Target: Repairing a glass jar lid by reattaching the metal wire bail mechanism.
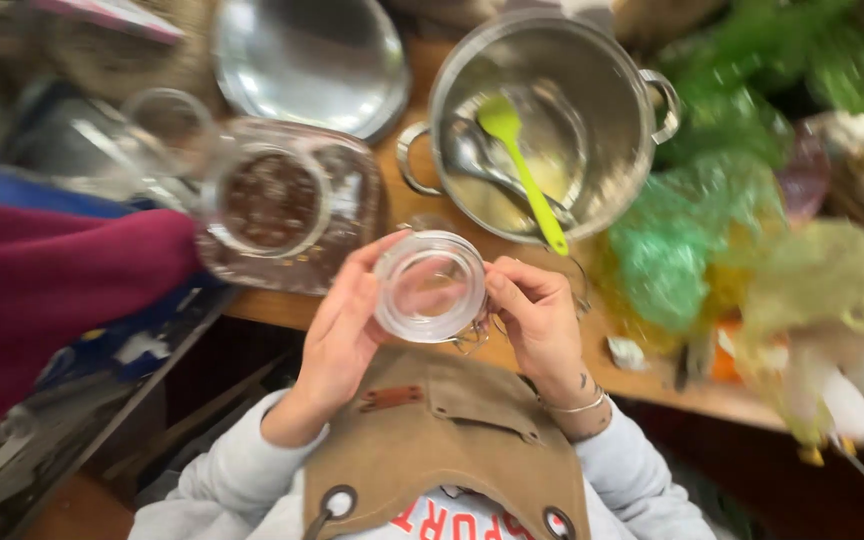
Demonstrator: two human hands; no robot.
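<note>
2 hands hold a small empty glass jar (pixel 430 287) over the near edge of the wooden counter (pixel 272 308)

The left hand (pixel 340 335) cups the jar's left side with fingers curled round the rim, and the right hand (pixel 540 322) pinches its right rim between thumb and fingertips, a wire clasp hanging under the jar. Just behind it on the counter stands a steel pot (pixel 552 120) holding a green spatula (pixel 522 170) and a metal spoon (pixel 482 165). Left of the pot sits a blurred glass jar of brown contents (pixel 270 200), with a shiny metal lid (pixel 312 65) beyond it. Crumpled green plastic bags (pixel 692 230) lie to the right. A tan apron (pixel 452 440) covers the person's chest
</note>
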